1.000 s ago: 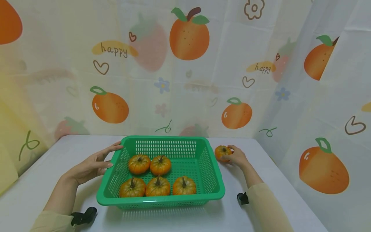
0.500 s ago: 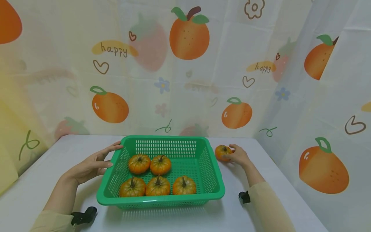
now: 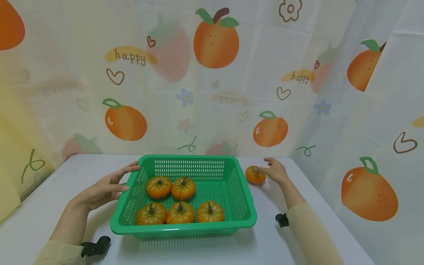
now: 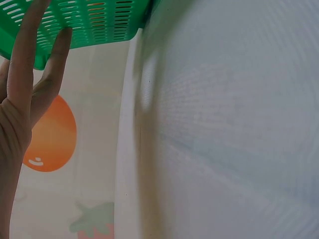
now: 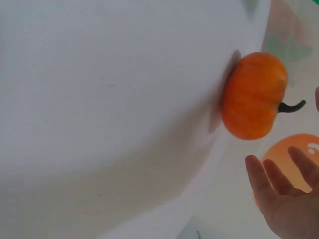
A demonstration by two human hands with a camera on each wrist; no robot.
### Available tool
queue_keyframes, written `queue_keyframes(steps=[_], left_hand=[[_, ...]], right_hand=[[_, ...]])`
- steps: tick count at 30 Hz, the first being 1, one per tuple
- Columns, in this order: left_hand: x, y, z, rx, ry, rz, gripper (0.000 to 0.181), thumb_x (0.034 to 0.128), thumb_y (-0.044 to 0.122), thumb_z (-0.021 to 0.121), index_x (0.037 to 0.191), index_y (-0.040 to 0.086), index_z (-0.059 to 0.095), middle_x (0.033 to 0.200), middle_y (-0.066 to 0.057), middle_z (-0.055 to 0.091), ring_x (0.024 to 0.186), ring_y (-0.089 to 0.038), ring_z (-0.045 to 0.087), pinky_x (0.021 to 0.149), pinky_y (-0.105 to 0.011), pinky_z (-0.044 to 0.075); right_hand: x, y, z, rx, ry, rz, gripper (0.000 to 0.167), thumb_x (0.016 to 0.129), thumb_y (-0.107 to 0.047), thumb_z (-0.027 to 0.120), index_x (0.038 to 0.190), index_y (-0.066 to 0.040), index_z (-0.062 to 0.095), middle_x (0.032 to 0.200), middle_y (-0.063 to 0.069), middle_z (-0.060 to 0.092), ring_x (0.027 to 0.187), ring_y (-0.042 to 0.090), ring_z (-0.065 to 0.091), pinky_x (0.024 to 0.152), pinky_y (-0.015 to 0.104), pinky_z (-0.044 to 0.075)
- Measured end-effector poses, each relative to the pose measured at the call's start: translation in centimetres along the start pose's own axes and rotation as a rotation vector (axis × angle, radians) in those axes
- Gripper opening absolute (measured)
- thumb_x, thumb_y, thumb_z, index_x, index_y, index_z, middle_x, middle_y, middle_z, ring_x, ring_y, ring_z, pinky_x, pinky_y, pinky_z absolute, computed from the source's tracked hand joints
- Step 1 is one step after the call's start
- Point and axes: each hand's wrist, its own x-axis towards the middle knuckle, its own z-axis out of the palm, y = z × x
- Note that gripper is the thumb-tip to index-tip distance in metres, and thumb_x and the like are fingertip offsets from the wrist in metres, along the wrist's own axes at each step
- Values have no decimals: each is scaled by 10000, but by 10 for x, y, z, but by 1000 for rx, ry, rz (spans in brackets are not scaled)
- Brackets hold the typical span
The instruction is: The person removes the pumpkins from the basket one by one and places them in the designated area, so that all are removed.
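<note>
A green plastic basket (image 3: 181, 227) stands on the table with several small orange pumpkins (image 3: 180, 212) in it, their stems up. My left hand (image 3: 102, 187) touches the basket's left side, fingers spread along its rim and wall; in the left wrist view, the straight fingers (image 4: 22, 64) reach to the slotted wall. Outside the basket, past its right side, a single pumpkin (image 3: 254, 176) sits on the table. My right hand (image 3: 276, 171) is just beside and above this pumpkin. In the right wrist view, the fingers (image 5: 259, 179) are spread and apart from the pumpkin (image 5: 254, 97).
The white table (image 3: 275, 250) extends around the basket. Behind it hangs a pale curtain (image 3: 212, 110) printed with oranges, strawberries and hearts, which also runs along the right side. Black straps with small devices (image 3: 96, 246) sit on both wrists.
My right hand has let go of the lone pumpkin and drawn up and to the right, its fingers opening. The pumpkin stays on the table. The left hand and basket have not moved.
</note>
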Motion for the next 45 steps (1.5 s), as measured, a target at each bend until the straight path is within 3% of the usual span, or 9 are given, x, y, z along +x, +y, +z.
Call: queue_keyframes(steps=[8,18,31,45], left_hand=[[0,0,-1,2,7,-1,660,995,10,439,1584,150,174,1659,127,-113,1288,-61,543,938,-374,587],[0,2,1,3,10,-1,660,996,16,444,1584,143,174,1663,102,-147,1293,-37,529,941,-371,585],[0,3,1,-6,5,3,657,994,12,439,1582,140,175,1659,74,-176,1284,-74,552,930,-372,589],[-1,2,1,-3,6,0,657,997,15,438,1584,144,171,1663,100,-167,1286,-48,543,939,-366,586]], right_hand=[[2,-21,-19,-10,39,-80,741,906,-434,655,1481,-43,397,1530,271,390,1388,449,396,1125,588,399],[2,-56,-37,17,23,-148,775,902,-465,661,1504,-69,376,1557,189,396,1386,408,433,1117,567,416],[-3,-94,-43,95,10,-258,705,885,-435,697,1468,-123,455,1589,125,373,1423,369,405,1131,592,390],[-11,-134,-36,96,-13,-330,678,858,-476,718,1442,-212,498,1505,100,486,1359,340,489,1088,560,447]])
